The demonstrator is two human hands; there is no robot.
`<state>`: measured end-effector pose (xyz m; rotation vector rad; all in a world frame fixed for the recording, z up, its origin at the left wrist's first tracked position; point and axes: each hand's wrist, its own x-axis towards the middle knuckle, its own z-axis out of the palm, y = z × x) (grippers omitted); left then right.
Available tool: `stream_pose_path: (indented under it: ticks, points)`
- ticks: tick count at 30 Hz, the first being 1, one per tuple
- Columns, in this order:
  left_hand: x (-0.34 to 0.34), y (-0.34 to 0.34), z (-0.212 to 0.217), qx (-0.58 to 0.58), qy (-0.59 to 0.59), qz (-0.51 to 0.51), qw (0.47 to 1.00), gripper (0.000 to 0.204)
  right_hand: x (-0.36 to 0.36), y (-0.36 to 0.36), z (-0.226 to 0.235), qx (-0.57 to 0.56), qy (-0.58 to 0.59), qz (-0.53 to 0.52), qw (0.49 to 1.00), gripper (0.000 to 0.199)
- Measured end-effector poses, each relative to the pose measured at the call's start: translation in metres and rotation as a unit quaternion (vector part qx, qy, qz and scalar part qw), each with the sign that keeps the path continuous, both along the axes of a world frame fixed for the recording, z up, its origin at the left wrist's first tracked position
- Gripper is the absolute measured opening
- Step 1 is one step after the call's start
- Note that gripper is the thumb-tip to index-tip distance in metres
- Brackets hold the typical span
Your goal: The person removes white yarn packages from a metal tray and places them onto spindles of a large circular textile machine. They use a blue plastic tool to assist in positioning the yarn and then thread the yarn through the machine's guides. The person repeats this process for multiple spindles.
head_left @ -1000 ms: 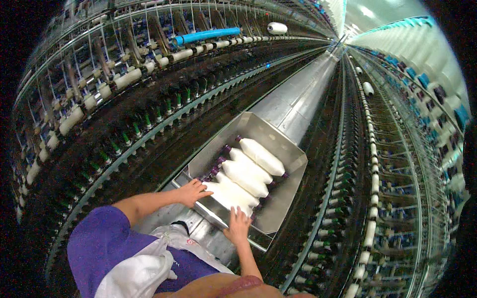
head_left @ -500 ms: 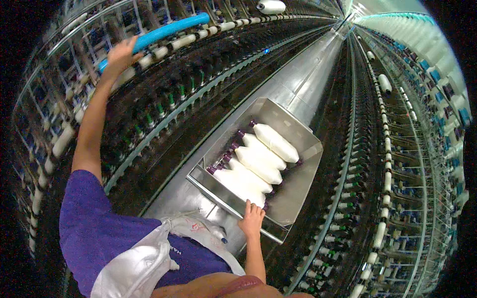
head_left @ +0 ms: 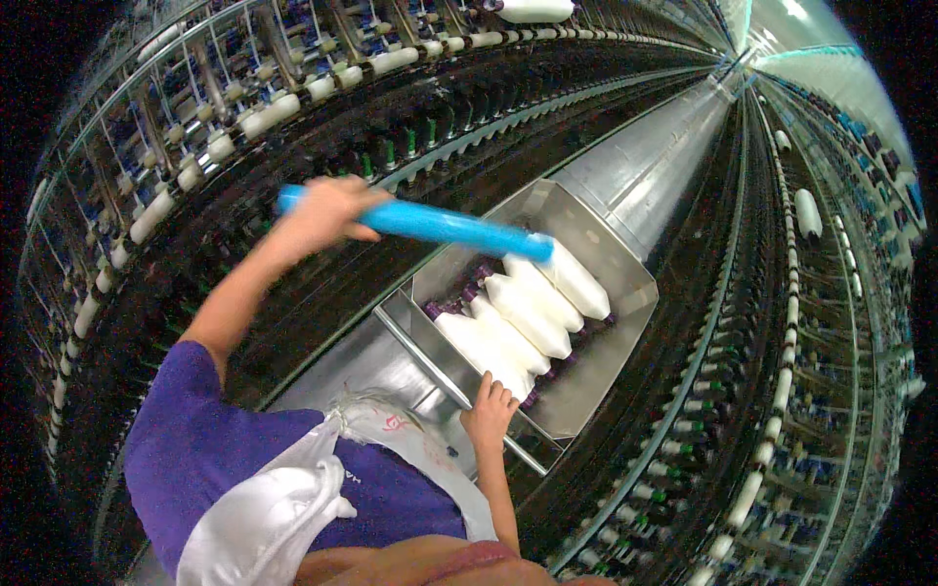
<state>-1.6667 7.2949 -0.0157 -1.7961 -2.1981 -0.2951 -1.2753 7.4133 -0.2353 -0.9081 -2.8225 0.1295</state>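
Observation:
My left hand (head_left: 330, 210) is closed around a long blue tube (head_left: 445, 227), which it holds slanting over the far left part of a metal bin (head_left: 625, 303). The tube's far end overlaps the farthest bobbin in view; whether it touches is unclear. Full white roving bobbins (head_left: 523, 317) with purple ends lie side by side in the bin. My right hand (head_left: 489, 418) lies over the bin's near rim, fingers curled over it, tips by the nearest bobbin. Beside that hand runs the bin's metal handle bar (head_left: 420, 361).
Spinning frames with rows of spindles (head_left: 674, 459) and white rollers (head_left: 269, 115) line both sides of the narrow aisle. A shiny metal strip (head_left: 664, 161) stretches ahead beyond the bin. White bobbins hang at the upper left (head_left: 532, 10) and at the right (head_left: 807, 213).
My left hand has brought the blue tube down and right, from along the left machine's rollers to over the bin. My right hand stays on the bin's rim.

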Motion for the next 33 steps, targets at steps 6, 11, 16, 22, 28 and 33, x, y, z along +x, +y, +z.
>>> stream_pose_path:
  ticks: [6, 11, 16, 22, 28, 33]
  points:
    - [0.050, 0.219, -0.098, 0.000, -0.038, -0.201, 0.979, 0.060, -0.033, 0.098, 0.008, 0.000, -0.005, -0.021, 1.000, 0.079]
    - [-0.055, 0.335, -0.059, 0.081, 0.016, -0.199, 0.976, 0.061, -0.060, 0.185, 0.006, 0.004, 0.023, -0.021, 1.000, 0.084]
    - [-0.254, 0.421, 0.092, 0.195, 0.170, 0.062, 0.964, 0.071, -0.101, 0.278, 0.007, -0.021, 0.003, -0.030, 0.999, 0.085]
    - [-0.360, 0.451, 0.164, 0.072, 0.212, 0.220, 0.950, 0.099, -0.126, 0.385, 0.017, -0.018, 0.016, -0.024, 0.999, 0.081]
    - [-0.372, 0.499, 0.165, 0.072, 0.217, 0.264, 0.937, 0.099, -0.164, 0.505, 0.009, 0.007, 0.001, -0.005, 1.000, 0.076]
    - [-0.402, 0.614, 0.158, 0.111, 0.210, 0.265, 0.935, 0.093, -0.190, 0.601, 0.005, 0.012, 0.033, 0.026, 0.999, 0.076]
